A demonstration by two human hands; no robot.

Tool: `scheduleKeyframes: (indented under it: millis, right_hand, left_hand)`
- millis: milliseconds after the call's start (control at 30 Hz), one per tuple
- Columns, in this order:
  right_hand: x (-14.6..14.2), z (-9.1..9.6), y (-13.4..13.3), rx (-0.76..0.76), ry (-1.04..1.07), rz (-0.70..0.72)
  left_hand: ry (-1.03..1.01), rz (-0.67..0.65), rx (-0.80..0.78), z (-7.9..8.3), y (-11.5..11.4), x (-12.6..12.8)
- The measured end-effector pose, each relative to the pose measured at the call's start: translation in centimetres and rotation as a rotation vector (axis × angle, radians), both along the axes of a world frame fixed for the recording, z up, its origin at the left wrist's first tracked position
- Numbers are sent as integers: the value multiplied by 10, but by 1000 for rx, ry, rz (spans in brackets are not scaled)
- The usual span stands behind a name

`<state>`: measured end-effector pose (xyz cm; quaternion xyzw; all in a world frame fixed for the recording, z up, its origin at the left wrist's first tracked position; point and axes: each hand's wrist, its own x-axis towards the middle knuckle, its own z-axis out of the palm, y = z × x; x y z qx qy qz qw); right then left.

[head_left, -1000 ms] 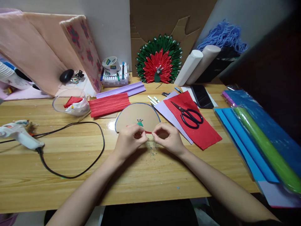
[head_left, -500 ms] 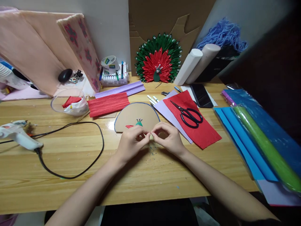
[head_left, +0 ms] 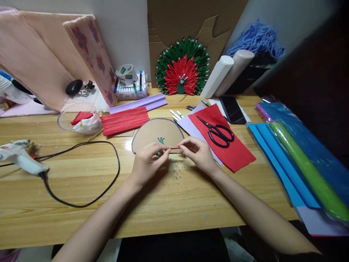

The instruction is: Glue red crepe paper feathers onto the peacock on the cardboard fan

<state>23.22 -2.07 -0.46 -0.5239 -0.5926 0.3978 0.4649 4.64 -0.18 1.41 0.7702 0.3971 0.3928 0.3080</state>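
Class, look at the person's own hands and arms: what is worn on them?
The left hand and right hand show no gloves or rings. Both wrists and the left forearm and right forearm look bare; a dark sleeve seems to edge the right elbow.

1. the card piece point(head_left: 160, 126) lies mid-surface point(head_left: 191, 207); the strip point(head_left: 175, 148) spans between left hand point(head_left: 147, 160) and right hand point(head_left: 200, 153), near its front edge.
2. left of the card piece lies the glue gun point(head_left: 25, 159); the bowl point(head_left: 63, 119) sits behind, rightward.
3. at right, the scissors point(head_left: 216, 128) rest on the paper sheet point(head_left: 241, 154), before the phone point(head_left: 232, 110).
4. at the back, the peacock figure point(head_left: 181, 71) stands before the cardboard panel point(head_left: 174, 22).
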Motion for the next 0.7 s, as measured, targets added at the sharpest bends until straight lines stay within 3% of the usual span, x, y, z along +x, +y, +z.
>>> scheduleKeyframes:
  millis: [133,333,433,567,700]
  right_hand:
    - [-3,0,1,-143,126,92]
    - [-3,2,1,-210,187,92]
    - [-3,1,1,-224,210,85]
    - [-5,0,0,-246,245,87]
    - [-9,0,-3,-189,209,76]
  left_hand:
    - [41,-92,97,-6,-1,-1]
    - [43,-120,107,-9,0,-2]
    - [-22,-75,-73,-7,-2,1]
    - [-184,4,-461,-7,-5,9]
    - [-276,7,-656,-9,-5,12]
